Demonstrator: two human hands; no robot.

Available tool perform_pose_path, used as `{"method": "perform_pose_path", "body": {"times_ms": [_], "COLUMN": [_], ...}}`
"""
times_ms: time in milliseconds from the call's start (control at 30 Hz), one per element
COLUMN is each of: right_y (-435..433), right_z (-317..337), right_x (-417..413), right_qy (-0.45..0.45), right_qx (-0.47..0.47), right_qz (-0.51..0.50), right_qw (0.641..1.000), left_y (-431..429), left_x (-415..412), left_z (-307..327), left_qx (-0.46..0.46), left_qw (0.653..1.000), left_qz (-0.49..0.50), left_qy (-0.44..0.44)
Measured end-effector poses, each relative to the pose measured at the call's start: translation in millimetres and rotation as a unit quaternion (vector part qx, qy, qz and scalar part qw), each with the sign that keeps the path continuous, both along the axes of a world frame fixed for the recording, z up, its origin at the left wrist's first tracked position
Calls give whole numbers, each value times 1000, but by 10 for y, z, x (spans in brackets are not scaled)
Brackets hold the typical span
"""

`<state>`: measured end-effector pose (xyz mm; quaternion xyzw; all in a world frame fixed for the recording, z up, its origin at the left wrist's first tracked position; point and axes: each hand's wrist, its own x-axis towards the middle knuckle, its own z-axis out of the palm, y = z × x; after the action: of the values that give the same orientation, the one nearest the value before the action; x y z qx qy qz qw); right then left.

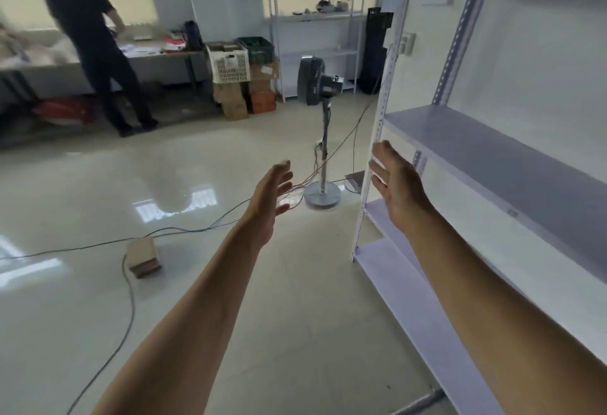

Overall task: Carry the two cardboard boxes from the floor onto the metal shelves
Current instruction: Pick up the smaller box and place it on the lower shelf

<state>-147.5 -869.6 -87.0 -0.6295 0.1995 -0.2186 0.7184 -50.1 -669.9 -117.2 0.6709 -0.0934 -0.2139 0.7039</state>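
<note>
Both bare forearms are reaching forward from the bottom edge, and the left hand point(271, 196) and right hand point(395, 186) are hanging in the air with palms turned toward each other, fingers spread wide and holding nothing. Just to the right, the metal shelves point(512, 165) are running along the wall, their grey boards lying bare, and the right hand is hovering in front of the near white upright post. A grey pipe point(417, 403) is lying on the floor near the foot of this unit. To the left of the arms, a small cardboard box point(144, 256) is sitting on the glossy floor point(98, 191), well apart from both hands, with a dark cable point(129, 309) curving past it and more thin wires trailing across the floor between the box and the hands. Beyond the hands, a standing fan point(320, 81) is rising from its round base, wires gathering around its pole. Farther back, a second shelf rack point(317, 17) is standing against the far wall with small items on it, and beside it a stack of crates and cartons point(241, 79) is piling up. At the far left, another person point(95, 53) in dark clothes is bending over a long cluttered table point(157, 53). Only one box on the open floor is showing clearly.
</note>
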Motion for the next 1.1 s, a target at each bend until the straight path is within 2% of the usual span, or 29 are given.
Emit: {"method": "perform_pose_path", "body": {"times_ms": [233,600,767,1000,1100], "right_y": [1178,2406,2785,3084,3201], "right_z": [-187,-576,-856,-1138,-1245], "right_x": [897,2144,2830,3816,4156], "right_qy": [23,54,68,103,123], "right_qx": [22,46,66,80,80], "right_qz": [89,230,289,338,350], "right_qw": [996,971,953,932,925], "left_y": [1238,2540,2869,3075,3207], "left_x": [512,1157,1586,2355,2654], "left_z": [-232,-635,-750,-838,-943], "left_qx": [16,7,18,49,64], "left_qw": [996,967,948,943,930], "left_qz": [84,236,297,303,327], "left_qy": [35,95,111,132,155]}}
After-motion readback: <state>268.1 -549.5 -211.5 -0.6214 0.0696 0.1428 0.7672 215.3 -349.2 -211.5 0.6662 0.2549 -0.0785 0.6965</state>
